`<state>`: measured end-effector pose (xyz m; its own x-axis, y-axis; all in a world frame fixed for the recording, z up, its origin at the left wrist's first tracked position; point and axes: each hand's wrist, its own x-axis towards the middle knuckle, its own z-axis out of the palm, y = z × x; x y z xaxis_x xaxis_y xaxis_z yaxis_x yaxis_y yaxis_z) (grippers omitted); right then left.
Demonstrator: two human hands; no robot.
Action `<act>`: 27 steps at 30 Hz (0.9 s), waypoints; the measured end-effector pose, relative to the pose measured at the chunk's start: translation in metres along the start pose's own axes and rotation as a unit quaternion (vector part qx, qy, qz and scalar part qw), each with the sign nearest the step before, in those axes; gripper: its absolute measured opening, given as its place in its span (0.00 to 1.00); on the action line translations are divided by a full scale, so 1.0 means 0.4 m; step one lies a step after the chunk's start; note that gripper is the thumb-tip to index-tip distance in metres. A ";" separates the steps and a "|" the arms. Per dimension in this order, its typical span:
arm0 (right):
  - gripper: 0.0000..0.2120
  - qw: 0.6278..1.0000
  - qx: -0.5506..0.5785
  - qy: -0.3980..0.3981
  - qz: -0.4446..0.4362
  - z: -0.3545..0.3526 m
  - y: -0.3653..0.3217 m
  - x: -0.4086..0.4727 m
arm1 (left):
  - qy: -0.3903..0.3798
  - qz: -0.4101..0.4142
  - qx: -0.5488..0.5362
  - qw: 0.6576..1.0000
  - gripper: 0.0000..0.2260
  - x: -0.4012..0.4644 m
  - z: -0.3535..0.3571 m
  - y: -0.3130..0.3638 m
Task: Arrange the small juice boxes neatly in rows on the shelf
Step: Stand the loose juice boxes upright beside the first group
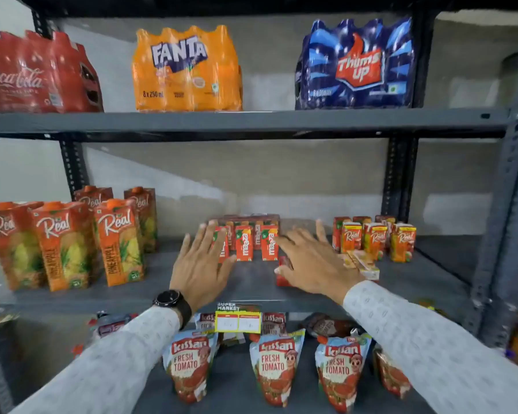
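Small red Maaza juice boxes [244,242] stand upright in rows at the middle of the grey shelf [251,289]. My left hand [202,261] is spread flat with open fingers in front of the leftmost Maaza box, partly covering it. My right hand [310,261] is spread open over a red Maaza box lying flat [282,274] on the shelf, mostly hiding it. Small orange Real juice boxes [374,239] stand in a group at the right. One small Real box lies on its side [364,264] just right of my right hand.
Tall Real pineapple cartons [66,243] stand at the left of the same shelf. Packs of Coca-Cola, Fanta [186,70] and Thums Up fill the shelf above. Kissan tomato pouches [277,369] and a price tag [238,319] are on the level below. Metal uprights [401,174] frame the right side.
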<state>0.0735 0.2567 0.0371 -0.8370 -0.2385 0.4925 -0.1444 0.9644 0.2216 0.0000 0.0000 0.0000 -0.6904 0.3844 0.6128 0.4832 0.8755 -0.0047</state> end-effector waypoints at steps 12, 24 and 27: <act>0.20 0.991 -0.080 -0.104 -0.036 0.120 -0.051 0.054 | -0.243 -0.072 -0.020 0.967 0.31 -0.039 0.110 -0.114; 0.33 0.997 -0.027 -0.043 0.054 0.152 -0.113 0.043 | -0.234 -0.065 -0.010 0.970 0.32 -0.041 0.129 -0.124; 0.31 0.996 -0.048 -0.026 0.064 0.164 -0.136 0.039 | -0.235 -0.064 -0.011 0.970 0.32 -0.040 0.130 -0.123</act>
<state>0.0338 0.2083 -0.0225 -0.8721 -0.1055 0.4778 0.0148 0.9703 0.2413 -0.0407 -0.0338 -0.0506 -0.9122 0.3688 0.1785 0.3852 0.9204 0.0668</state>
